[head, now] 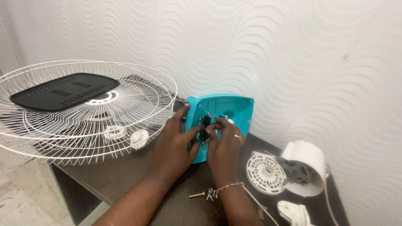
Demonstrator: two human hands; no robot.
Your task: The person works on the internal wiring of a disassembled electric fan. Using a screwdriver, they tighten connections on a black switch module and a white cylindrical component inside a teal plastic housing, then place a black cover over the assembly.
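Teal fan housing (226,111) stands tilted on the bench (125,175), open inner face toward the camera, long axis roughly upright. Left hand (176,144) grips its left edge; right hand (224,142) fingers (215,125) pinch the small black switch part (204,129) at its centre.

Fan housing (226,109) standing centre of the table (125,175), against the wall (293,54); both hands lying before it. Wire guards (83,113) sitting left, a flat grille panel (63,90) lying on them. Motor casing (303,167) resting right; screws (205,194) lying in front.
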